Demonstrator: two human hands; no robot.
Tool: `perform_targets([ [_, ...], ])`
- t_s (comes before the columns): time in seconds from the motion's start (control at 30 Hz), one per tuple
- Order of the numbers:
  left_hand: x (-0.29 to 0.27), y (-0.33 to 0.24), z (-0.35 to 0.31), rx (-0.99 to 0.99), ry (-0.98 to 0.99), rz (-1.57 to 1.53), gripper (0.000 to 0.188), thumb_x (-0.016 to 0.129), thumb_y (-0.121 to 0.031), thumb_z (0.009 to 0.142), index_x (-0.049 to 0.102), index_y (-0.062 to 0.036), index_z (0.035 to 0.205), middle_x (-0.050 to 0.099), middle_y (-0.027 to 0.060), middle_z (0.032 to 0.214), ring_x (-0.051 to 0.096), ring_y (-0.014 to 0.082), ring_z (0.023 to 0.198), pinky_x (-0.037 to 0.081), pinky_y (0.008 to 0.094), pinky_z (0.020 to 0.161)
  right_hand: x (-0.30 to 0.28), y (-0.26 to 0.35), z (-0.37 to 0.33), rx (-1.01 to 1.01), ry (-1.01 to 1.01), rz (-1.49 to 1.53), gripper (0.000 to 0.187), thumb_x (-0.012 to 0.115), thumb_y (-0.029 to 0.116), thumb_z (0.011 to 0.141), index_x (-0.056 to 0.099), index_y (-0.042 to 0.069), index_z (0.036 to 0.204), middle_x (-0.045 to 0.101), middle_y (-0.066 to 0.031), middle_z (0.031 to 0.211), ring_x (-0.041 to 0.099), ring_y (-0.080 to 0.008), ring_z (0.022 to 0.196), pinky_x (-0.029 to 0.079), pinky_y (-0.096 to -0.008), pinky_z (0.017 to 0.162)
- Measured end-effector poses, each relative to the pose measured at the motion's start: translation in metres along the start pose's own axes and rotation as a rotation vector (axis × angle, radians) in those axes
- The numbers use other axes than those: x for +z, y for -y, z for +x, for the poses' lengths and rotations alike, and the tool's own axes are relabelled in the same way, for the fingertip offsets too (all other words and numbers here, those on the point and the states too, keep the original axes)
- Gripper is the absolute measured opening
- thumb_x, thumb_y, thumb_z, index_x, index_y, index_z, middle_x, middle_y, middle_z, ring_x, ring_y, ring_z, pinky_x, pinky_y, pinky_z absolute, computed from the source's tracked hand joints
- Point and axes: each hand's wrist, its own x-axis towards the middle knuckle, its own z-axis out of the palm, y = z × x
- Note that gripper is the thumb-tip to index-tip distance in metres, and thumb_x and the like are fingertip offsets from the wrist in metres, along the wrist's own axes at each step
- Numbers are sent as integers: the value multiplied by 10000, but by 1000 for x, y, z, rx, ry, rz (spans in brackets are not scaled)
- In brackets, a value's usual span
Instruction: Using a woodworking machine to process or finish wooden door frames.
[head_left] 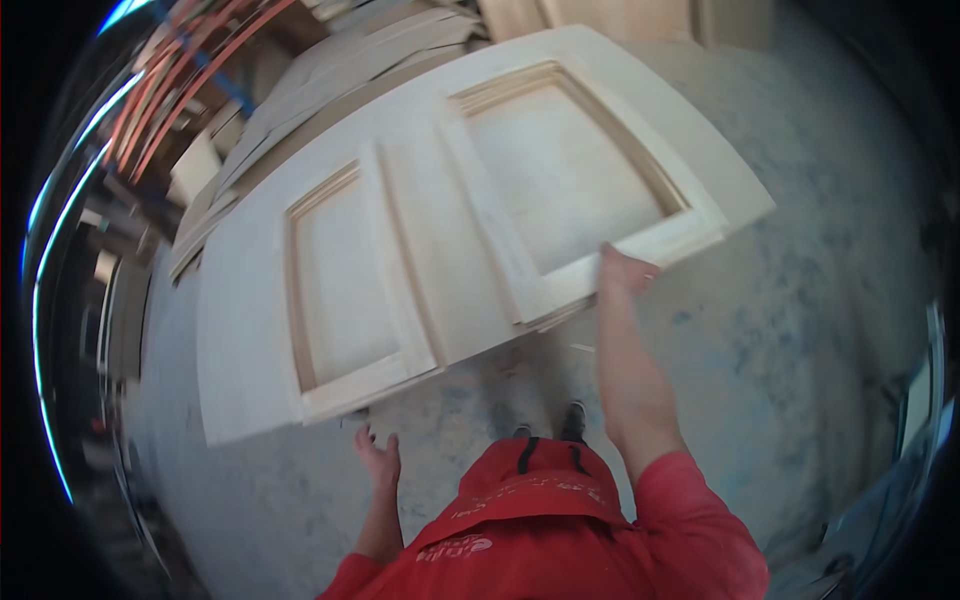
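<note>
A wide pale wooden board [235,330] lies in front of me, carrying two framed wooden panels. The left framed panel [345,275] is narrower in view; the right framed panel [570,165] has several layers showing at its near edge, like a stack. My right hand [628,272] grips the near edge of the right framed panel, thumb on top, the other fingers mostly hidden beneath. Just below the near edge of the left framed panel, my left hand [377,455] is open, fingers apart, holding nothing. Motion blurs the view somewhat.
Behind the board, several large flat sheets [350,60] are stacked. Orange rack bars [200,90] stand at the far left, and wooden panels [650,20] at the back. Underfoot is a dusty, stained concrete floor [800,310]; glassy or metal items [915,410] sit at the right rim.
</note>
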Motion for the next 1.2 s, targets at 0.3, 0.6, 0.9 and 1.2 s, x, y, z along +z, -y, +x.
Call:
perform_targets([
  [0.3, 44, 2, -82, -87, 296, -233, 667, 841, -245, 865, 581, 9, 1424, 668, 219, 1254, 715, 324, 1015, 582, 425, 924, -78, -77, -3, -154, 15, 281, 1073, 974, 147, 715, 300, -74, 1519, 565, -342, 1454, 617, -447, 1313, 495, -483, 1183],
  [0.6, 26, 114, -66, -435, 367, -651, 668, 801, -319, 941, 555, 1, 1473, 699, 155, 1275, 733, 288, 1007, 596, 396, 876, -126, -140, 12, -694, -466, -374, 732, 827, 235, 949, 447, -63, 1500, 644, -255, 1396, 674, -357, 1210, 583, -483, 994],
  [0.9, -20, 224, 84, -916, -41, -1540, 938, 728, -589, 956, 285, -117, 1636, 348, 283, 1652, 473, 427, 1458, 429, 501, 1169, 1, -209, -194, -873, 667, -64, 472, 745, 321, 1010, 693, -72, 1266, 762, -147, 1020, 682, -180, 927, 540, -323, 869],
  [1.2, -78, 85, -104, -1106, -266, -1505, 976, 718, -698, 906, 355, -137, 1616, 479, 225, 1522, 549, 385, 1316, 473, 517, 1072, -90, -188, -157, -433, 1152, -406, 600, 733, 432, 1002, 702, -97, 1282, 760, -127, 1124, 685, -206, 982, 541, -357, 894],
])
